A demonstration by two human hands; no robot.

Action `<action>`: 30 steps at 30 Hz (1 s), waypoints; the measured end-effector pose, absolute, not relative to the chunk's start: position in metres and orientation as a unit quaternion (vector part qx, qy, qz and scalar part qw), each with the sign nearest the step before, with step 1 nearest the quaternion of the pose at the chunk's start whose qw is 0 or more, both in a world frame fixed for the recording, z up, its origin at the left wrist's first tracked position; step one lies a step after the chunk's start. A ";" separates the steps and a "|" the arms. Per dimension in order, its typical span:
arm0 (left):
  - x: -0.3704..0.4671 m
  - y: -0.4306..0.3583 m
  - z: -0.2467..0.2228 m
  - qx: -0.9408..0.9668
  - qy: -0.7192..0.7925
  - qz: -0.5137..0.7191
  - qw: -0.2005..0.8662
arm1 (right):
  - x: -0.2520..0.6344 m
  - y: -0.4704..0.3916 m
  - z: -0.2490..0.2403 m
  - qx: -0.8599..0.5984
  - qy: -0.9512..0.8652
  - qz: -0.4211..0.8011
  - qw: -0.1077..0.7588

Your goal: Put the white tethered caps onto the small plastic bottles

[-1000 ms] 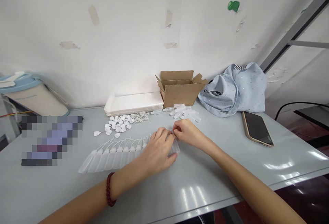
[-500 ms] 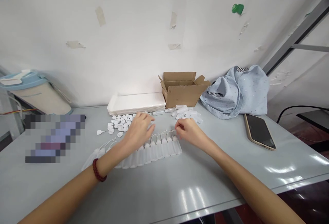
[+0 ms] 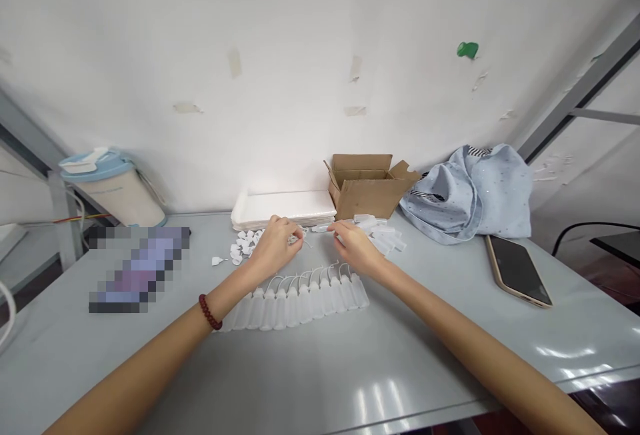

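Now the person's hands have parted: a second ago both worked at the right end of the row of capped bottles (image 3: 300, 305), while here they reach past it toward the loose parts. The left hand (image 3: 277, 243) hovers by the white strings (image 3: 306, 236) and the heap of caps (image 3: 243, 244), thumb and forefinger curled to a narrow gap — whether they pinch a string cannot be told. The right hand (image 3: 359, 248) has its fingers bunched at the end of a loose bottle (image 3: 321, 228), just left of the bottle pile (image 3: 390, 240); whether it grips that bottle is unclear. The row lies on the grey table (image 3: 300, 382) nearer the person than both hands, its strings curving up from the caps, its left end partly hidden by the left wrist. Behind, the cardboard box (image 3: 373, 198) stands with its flaps up, its inside too hidden to read. Left of it lies a stack of white trays (image 3: 293, 205), the top one showing a plain white surface. The blue-topped tumbler (image 3: 117, 198) is lidded — its contents are out of sight.
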State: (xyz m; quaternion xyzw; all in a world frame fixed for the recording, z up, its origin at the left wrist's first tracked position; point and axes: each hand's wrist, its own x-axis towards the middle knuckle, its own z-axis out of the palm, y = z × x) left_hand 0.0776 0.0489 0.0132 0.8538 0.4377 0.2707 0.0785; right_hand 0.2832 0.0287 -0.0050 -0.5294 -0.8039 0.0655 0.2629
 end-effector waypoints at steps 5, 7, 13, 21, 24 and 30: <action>0.063 0.022 0.018 0.841 0.418 0.324 0.113 | 0.275 0.053 -0.010 -0.515 -0.833 0.020 0.202; 0.059 0.009 0.016 0.839 0.409 0.338 0.124 | 0.273 0.056 -0.011 -0.510 -0.842 0.002 0.177; 0.055 -0.011 0.005 0.832 0.387 0.375 0.129 | 0.272 0.058 -0.012 -0.504 -0.854 -0.042 0.123; 0.056 -0.016 -0.003 0.842 0.354 0.388 0.121 | 0.272 0.057 -0.009 -0.502 -0.857 -0.050 0.103; 0.056 -0.019 -0.001 0.835 0.365 0.394 0.118 | 0.274 0.056 -0.009 -0.498 -0.860 -0.041 0.105; 0.059 -0.026 0.006 0.799 0.428 0.387 0.168 | 0.283 0.032 0.002 -0.488 -0.859 -0.031 0.148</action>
